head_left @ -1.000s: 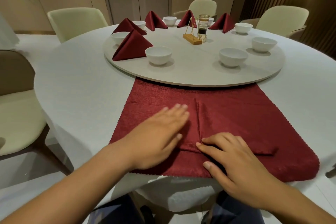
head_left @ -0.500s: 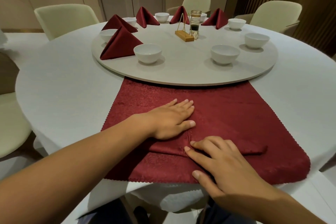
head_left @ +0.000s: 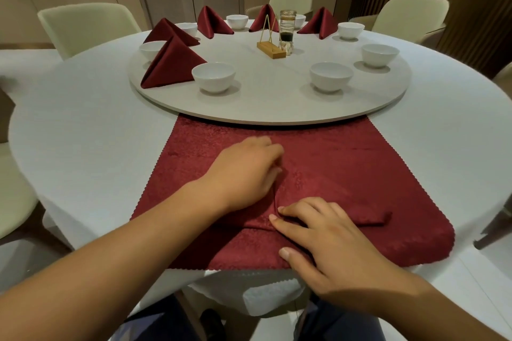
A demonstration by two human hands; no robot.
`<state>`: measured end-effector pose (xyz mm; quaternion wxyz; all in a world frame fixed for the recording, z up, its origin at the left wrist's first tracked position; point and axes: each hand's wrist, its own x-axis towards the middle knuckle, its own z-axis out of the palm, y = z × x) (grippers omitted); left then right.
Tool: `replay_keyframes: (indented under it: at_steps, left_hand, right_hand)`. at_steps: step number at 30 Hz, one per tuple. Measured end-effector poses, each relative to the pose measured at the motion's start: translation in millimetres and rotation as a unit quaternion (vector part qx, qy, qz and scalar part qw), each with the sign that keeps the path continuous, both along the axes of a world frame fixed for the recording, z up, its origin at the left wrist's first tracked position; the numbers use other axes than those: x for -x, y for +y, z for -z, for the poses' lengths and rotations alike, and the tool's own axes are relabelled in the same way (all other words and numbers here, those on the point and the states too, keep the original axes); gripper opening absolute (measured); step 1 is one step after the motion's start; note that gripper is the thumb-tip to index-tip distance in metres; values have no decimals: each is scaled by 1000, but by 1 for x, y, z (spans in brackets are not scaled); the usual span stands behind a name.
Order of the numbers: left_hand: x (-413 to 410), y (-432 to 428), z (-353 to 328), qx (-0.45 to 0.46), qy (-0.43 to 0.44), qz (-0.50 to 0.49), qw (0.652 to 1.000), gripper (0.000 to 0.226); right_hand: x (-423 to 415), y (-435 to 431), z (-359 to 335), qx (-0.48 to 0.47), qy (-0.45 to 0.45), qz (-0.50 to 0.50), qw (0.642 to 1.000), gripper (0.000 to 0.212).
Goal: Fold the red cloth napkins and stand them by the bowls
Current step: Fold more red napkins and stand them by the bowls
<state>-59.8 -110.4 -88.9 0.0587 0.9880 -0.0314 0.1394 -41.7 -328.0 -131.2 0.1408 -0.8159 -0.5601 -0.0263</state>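
Head: eight bowls point(head_left: 213, 76), five folded napkins point(head_left: 171, 63), flat napkin point(head_left: 346, 169).

The left hand point(head_left: 243, 171) blurs at its curled fingertips, so whether they pinch the napkin point(head_left: 346, 174) I can't tell. The napkin's far edge slips under the turntable point(head_left: 277, 99). A bowl point(head_left: 301, 19) sits mostly hidden behind the jar point(head_left: 287, 25). A chair point(head_left: 13, 196) is cut off at left.
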Motion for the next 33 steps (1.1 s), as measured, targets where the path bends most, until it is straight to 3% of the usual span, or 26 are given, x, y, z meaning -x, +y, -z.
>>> replay_keyframes:
  at_steps: [4, 9, 14, 19, 22, 29, 33]
  left_hand:
    - [39, -12, 18, 82, 33, -9, 996, 13]
    - [60, -21, 38, 65, 7, -4, 998, 41]
    - [64, -17, 42, 99, -1, 4, 995, 53]
    - [68, -20, 40, 68, 7, 9, 998, 61]
    - [69, -22, 36, 44, 5, 9, 999, 57]
    - [69, -35, 31, 25, -21, 24, 999, 25]
    - [73, -40, 35, 13, -59, 22, 998, 31]
  right_hand:
    - [-4, 0, -3, -36, 55, -14, 998, 48]
    - [-19, -19, -11, -151, 67, 0, 986, 17]
    - [-48, -49, -13, -96, 21, 29, 995, 27]
    - [-61, -70, -15, -71, 27, 48, 996, 33]
    - [-61, -71, -12, -68, 25, 43, 996, 32]
    - [-57, -58, -13, -80, -59, 39, 994, 23]
    - [-46, -57, -19, -87, -83, 47, 992, 21]
